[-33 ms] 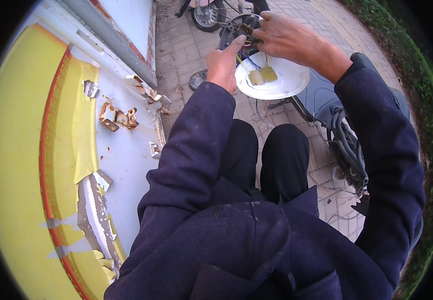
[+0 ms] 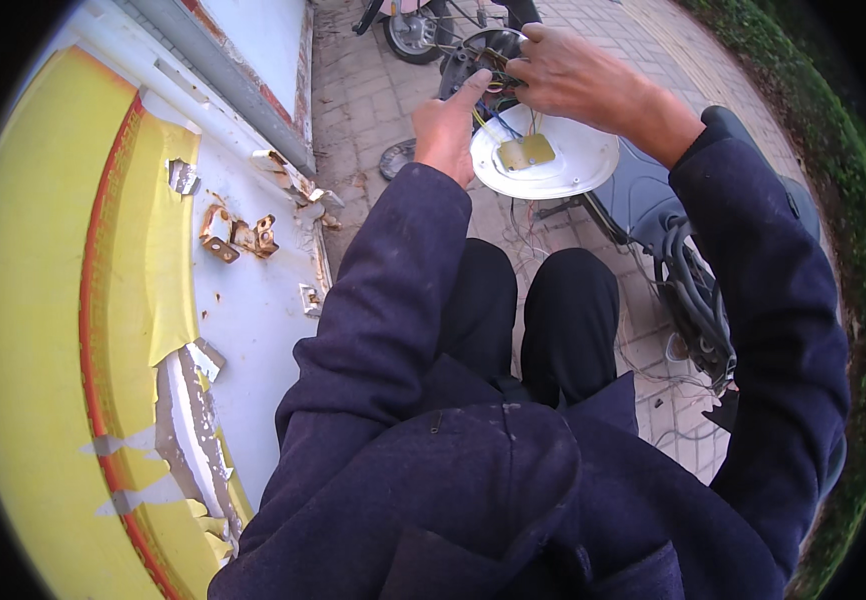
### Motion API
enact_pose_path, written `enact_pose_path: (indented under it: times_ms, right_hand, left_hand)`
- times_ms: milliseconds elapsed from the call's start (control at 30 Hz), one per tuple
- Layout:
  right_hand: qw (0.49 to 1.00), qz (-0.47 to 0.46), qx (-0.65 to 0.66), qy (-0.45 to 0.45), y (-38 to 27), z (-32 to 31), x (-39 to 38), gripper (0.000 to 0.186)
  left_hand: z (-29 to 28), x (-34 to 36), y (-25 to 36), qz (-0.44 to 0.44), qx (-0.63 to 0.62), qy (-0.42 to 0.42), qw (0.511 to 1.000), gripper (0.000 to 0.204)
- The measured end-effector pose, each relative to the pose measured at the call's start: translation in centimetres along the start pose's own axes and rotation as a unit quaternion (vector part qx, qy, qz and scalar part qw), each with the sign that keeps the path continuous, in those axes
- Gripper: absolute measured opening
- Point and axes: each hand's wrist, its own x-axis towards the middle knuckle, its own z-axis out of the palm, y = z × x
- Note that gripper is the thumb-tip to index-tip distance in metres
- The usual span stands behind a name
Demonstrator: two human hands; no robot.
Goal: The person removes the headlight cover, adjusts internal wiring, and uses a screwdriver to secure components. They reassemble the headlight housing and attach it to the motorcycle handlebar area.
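At the upper middle, both of my hands work at a bundle of thin coloured wires point(image 2: 498, 86) in front of a dark round plastic housing point(image 2: 456, 72). My left hand point(image 2: 443, 130) is closed, its thumb pressed up against the wires and its other fingers mostly hidden. Coming in from the right, my right hand point(image 2: 578, 78) pinches at the same bundle with bent fingers; the exact strand cannot be made out. Just below the hands sits a white oval cover point(image 2: 588, 172) bearing a yellowish plate point(image 2: 525, 152), with yellow and blue wires running up from it.
On the right stands a dark scooter body point(image 2: 643, 190) with black tubing point(image 2: 688, 280) and loose wires on the brick paving point(image 2: 353, 100). A pink scooter's wheel point(image 2: 413, 38) is at the top. Left is a peeling yellow-and-white panel point(image 2: 28, 300) with a rusty bracket point(image 2: 221, 235). A hedge point(image 2: 803, 90) borders the right.
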Motion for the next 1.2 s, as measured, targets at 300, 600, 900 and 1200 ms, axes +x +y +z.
enact_pose_path:
  times_ms: [300, 600, 900, 1200]
  right_hand:
    - [0.998, 0.023, 0.061, 0.024, 0.2, 0.5, -1.3, 0.032]
    - [0.98, 0.154, 0.126, -0.016, -0.5, -0.8, -9.3, 0.078]
    - [0.815, 0.262, 0.507, 0.097, -3.0, -0.8, -10.1, 0.022]
    - [0.561, 0.273, 0.781, 0.031, 5.4, 0.4, -8.5, 0.045]
  left_hand:
    - [-0.1, 0.7, 0.2, 0.003, 0.006, 0.058, 0.998, 0.025]
    - [-2.4, 1.6, 1.9, -0.019, -0.004, 0.07, 0.997, 0.029]
    - [-1.4, 0.1, 2.3, -0.035, 0.037, 0.015, 0.999, 0.031]
    - [-0.8, 1.0, 1.7, -0.001, 0.206, 0.006, 0.979, 0.031]
